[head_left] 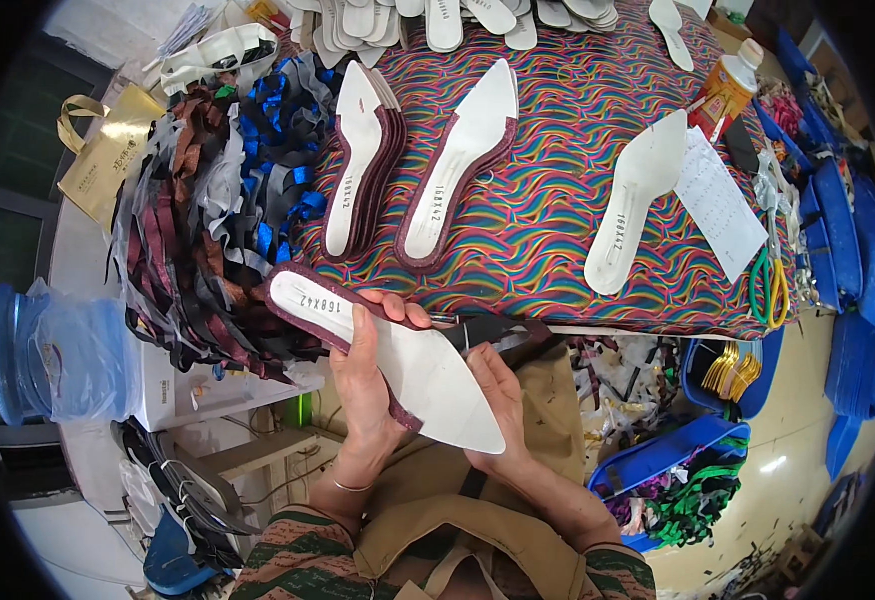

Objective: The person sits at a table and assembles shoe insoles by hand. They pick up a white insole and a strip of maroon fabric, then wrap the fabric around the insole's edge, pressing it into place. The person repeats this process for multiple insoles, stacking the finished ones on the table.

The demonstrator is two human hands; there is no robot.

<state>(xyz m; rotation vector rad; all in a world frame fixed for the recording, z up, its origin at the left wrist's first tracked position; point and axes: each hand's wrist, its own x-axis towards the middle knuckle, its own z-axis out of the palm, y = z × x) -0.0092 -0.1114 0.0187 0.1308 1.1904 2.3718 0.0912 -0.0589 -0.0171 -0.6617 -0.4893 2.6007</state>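
Before my body I hold a white pointed insole (428,370) with maroon edging round its heel and part of its sides. My left hand (363,375) grips its middle, thumb on the white face and fingertips at the far edge. My right hand (498,400) is closed at the edge of the pointed toe; its thumb is hidden. A dark strip (503,330) runs out beside the right fingertips; whether they pinch it too is unclear. Beyond lie a stack of maroon-edged insoles (363,170), a second such stack (458,170) and a plain white insole (633,205).
A heap of dark and blue strips (228,210) covers the table's left side. White insoles (445,22) pile up at the back. At right are a bottle (730,85), a paper sheet (720,205) and scissors (773,285). A blue basket (673,450) of scraps stands below the table.
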